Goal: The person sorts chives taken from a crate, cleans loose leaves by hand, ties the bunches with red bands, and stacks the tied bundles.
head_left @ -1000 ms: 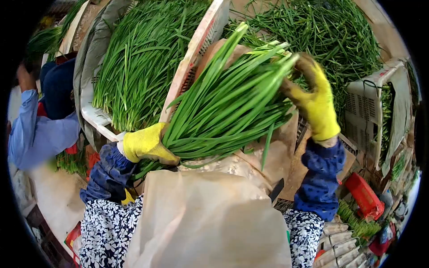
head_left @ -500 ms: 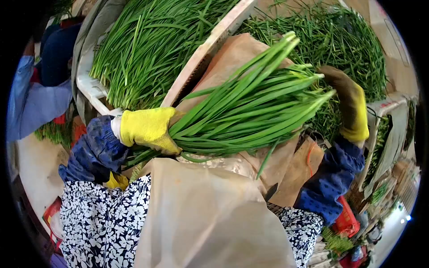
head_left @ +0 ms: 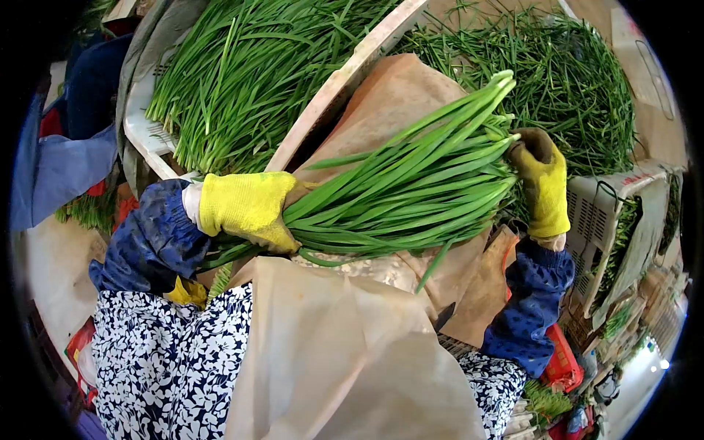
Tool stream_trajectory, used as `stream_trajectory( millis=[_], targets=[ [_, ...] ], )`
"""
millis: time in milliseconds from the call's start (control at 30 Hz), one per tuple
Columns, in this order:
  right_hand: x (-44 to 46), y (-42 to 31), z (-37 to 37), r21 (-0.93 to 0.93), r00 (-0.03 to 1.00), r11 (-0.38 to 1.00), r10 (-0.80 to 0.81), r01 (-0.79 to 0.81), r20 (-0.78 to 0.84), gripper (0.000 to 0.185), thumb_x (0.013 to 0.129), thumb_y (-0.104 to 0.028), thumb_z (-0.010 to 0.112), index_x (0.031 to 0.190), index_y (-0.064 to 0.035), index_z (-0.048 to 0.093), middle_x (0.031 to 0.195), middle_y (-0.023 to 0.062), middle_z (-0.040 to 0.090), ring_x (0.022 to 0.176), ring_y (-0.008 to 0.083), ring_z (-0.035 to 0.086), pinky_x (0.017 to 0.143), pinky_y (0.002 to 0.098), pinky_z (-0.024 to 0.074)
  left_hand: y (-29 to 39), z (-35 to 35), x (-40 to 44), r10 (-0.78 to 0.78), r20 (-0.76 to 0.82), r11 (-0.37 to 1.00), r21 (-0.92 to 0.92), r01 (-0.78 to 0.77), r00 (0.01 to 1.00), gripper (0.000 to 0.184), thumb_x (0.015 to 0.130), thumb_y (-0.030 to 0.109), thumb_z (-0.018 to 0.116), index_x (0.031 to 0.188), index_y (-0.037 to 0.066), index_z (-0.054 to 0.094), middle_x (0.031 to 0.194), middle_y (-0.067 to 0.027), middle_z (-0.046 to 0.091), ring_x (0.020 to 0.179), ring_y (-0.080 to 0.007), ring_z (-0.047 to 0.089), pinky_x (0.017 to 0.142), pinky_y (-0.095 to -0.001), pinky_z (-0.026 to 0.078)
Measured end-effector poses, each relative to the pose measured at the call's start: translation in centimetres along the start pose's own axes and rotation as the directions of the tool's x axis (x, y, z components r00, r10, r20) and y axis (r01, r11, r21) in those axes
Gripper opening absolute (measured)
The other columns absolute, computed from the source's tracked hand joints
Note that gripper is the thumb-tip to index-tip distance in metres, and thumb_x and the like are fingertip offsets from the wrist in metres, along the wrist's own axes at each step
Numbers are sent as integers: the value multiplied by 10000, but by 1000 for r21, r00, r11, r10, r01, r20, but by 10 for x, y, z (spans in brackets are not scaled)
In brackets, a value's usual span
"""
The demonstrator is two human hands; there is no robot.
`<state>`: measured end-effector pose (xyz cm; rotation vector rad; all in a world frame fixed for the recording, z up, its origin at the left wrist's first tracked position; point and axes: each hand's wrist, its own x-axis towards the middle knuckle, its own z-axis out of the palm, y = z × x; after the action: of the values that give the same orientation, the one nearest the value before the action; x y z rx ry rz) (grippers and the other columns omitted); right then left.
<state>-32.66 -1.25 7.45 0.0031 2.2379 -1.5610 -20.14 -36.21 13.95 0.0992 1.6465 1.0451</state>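
A bunch of garlic chives lies slantwise across my lap, its pale stem ends toward the upper right. My left hand, in a yellow glove with brown-stained fingers, is closed around the leafy part, and leaf tips come out behind the wrist. At the stem ends is my right hand, gloved the same way. Its fingers curl into a loose loop against the ends; whether they pinch anything is hidden. Beneath the bunch is a tan apron.
A white crate full of garlic chives stands at the upper left. Loose trimmed leaves are heaped at the upper right. Another white crate is on the right, above a red object. Blue cloth shows at the far left.
My right hand has moved left and slightly down, from beyond the stem ends to against them, its fingers curled. My left hand keeps its hold, and the stem ends have shifted slightly.
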Motion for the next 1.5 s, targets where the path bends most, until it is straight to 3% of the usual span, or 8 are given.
stream_trajectory(
  millis=[233, 467, 800, 867, 1000, 1200, 1367, 1500],
  targets=[
    [37, 38, -63, -827, 907, 535, -239, -176, -347, 280, 895, -328, 618, 990, -77, 700, 880, 172, 698, 806, 360, 668, 718, 404, 503, 3, 1, -1, 83, -22, 996, -31, -83, 996, 437, 705, 170, 725, 1091, -4, 617, 739, -125, 683, 606, -167, 617, 579, -328, 499],
    [18, -42, 1, -255, 922, 963, 22, 83, 386, 595, 791, -371, 738, 1203, 41, 616, 1022, 146, 697, 902, 179, 647, 832, 295, 496, 6, 4, 5, -51, 51, 998, 41, 49, 997, 441, 712, 144, 712, 1111, -6, 596, 684, -93, 664, 569, -142, 611, 548, -317, 492],
    [10, -5, -13, 19, 869, 887, -447, 461, -212, 206, 904, -33, 647, 1107, -1, 653, 1025, 66, 695, 913, 156, 652, 802, 272, 523, 64, -11, -19, -37, -163, 991, 118, 57, 986, 629, 725, 133, 701, 1312, 11, 509, 840, -174, 687, 648, -222, 662, 601, -344, 517],
    [8, -8, -40, 196, 869, 869, -385, 455, -311, 249, 947, -94, 619, 1182, -13, 628, 1053, 61, 682, 906, 128, 640, 791, 261, 529, 58, -4, -14, 508, -287, 730, 644, -228, 812, 747, 693, 117, 687, 1394, 47, 441, 878, -234, 650, 790, -393, 633, 658, -392, 513],
    [25, 42, -40, -434, 722, 720, -663, 542, -198, 246, 850, -106, 681, 1091, -62, 664, 1007, 111, 704, 904, 226, 687, 796, 334, 536, 55, 18, 0, 384, -340, 474, 870, 133, 858, 832, 699, 166, 715, 1449, 71, 365, 821, -126, 599, 746, -331, 615, 659, -418, 493],
    [26, 65, -48, -662, 698, 643, -673, 385, -247, 164, 868, -222, 645, 992, -115, 656, 915, 116, 684, 826, 339, 655, 730, 409, 521, 26, 25, 9, 344, -368, 380, 896, 230, 864, 751, 667, 203, 722, 1363, 72, 470, 897, -114, 586, 798, -310, 612, 687, -421, 475],
    [19, 117, -138, -753, 804, 433, -102, -495, -586, 500, 862, -373, 663, 1234, -47, 589, 1138, 222, 654, 1049, 388, 626, 895, 454, 489, 11, 32, 10, 295, -441, 376, 869, 322, 847, 701, 653, 210, 722, 1309, 77, 513, 926, -104, 571, 802, -292, 603, 696, -430, 467],
    [-45, 1, -95, -110, 934, 986, -153, 123, -323, 355, 906, -244, 672, 1197, -44, 638, 1132, 46, 652, 1038, 142, 592, 924, 267, 450, 19, 37, 12, 293, -431, 377, 872, 311, 854, 729, 660, 203, 711, 1345, 77, 495, 964, -113, 588, 815, -290, 612, 704, -432, 470]
  ],
)
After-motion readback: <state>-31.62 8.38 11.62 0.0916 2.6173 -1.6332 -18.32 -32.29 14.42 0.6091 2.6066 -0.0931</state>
